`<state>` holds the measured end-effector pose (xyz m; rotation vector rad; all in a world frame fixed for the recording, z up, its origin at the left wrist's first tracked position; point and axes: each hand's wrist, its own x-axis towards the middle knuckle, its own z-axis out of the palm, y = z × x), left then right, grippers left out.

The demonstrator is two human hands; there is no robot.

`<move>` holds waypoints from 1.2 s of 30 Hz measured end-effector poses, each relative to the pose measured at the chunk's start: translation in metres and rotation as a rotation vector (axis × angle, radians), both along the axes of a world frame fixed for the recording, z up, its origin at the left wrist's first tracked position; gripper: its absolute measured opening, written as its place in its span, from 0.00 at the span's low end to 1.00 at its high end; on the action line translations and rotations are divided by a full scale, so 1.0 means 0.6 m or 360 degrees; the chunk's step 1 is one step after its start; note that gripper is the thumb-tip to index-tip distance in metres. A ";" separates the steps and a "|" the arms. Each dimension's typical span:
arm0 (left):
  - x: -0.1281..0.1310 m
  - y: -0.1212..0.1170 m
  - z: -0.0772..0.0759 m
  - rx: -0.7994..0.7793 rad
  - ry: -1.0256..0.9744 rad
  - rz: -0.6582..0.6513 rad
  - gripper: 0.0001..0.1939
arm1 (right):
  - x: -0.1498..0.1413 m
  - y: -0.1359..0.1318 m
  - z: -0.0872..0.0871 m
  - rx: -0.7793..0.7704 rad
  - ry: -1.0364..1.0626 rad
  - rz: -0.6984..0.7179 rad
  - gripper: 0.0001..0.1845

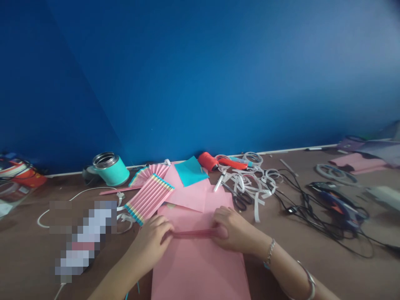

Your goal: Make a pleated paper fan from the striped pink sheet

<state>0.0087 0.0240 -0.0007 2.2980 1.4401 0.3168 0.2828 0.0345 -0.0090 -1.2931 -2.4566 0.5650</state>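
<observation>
My left hand (153, 237) and my right hand (233, 229) are closed on the two ends of a narrow strip of pleated pink paper (195, 234). The strip runs level between them, its folds pressed together. Below it lies a large pink paper sheet (200, 273); I cannot tell whether the two are joined. Beyond my left hand rests an accordion-folded pink paper (150, 199) with teal and cream ends, overlapping a similar pleated fan (153, 173). Loose pink sheets (187, 191) and a teal square of paper (191, 171) lie behind the strip.
Dark-handled scissors (242, 201) and tangled white paper strips (246, 181) lie right of the sheets, near a red thread spool (208, 161). A teal mug (111, 170) stands back left. Black cables (312, 221) and a glue gun (340, 208) are at right. A blue wall closes the back.
</observation>
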 end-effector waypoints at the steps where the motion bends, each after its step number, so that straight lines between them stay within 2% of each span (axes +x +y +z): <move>1: 0.001 0.000 0.000 0.0012 0.0024 -0.0012 0.09 | -0.001 0.000 0.001 0.0027 -0.0025 -0.0001 0.05; 7: -0.001 0.004 -0.001 0.0013 0.0056 0.0036 0.09 | -0.002 0.004 -0.002 -0.0050 0.0006 0.0013 0.08; 12: -0.005 0.004 -0.007 0.0021 0.0036 0.0174 0.06 | -0.008 0.001 -0.010 0.0029 -0.0128 -0.0111 0.08; 18: -0.003 0.008 -0.009 0.0050 0.0068 0.0197 0.07 | -0.013 -0.003 -0.013 0.0114 -0.0291 -0.0201 0.09; 28: 0.011 0.015 -0.018 0.0156 0.0220 0.0300 0.07 | -0.022 0.004 -0.002 -0.0030 -0.0349 -0.0379 0.10; 33: 0.023 0.009 -0.019 0.0258 0.0311 0.0364 0.04 | -0.031 -0.001 -0.004 0.0030 -0.0400 -0.0477 0.08; 35: 0.028 0.002 -0.018 0.0354 0.0311 0.0335 0.11 | -0.034 -0.007 -0.002 0.0127 -0.0374 -0.0488 0.02; 36: 0.031 -0.002 -0.017 0.0408 0.0298 0.0276 0.17 | -0.036 -0.011 -0.002 0.0194 -0.0342 -0.0467 0.05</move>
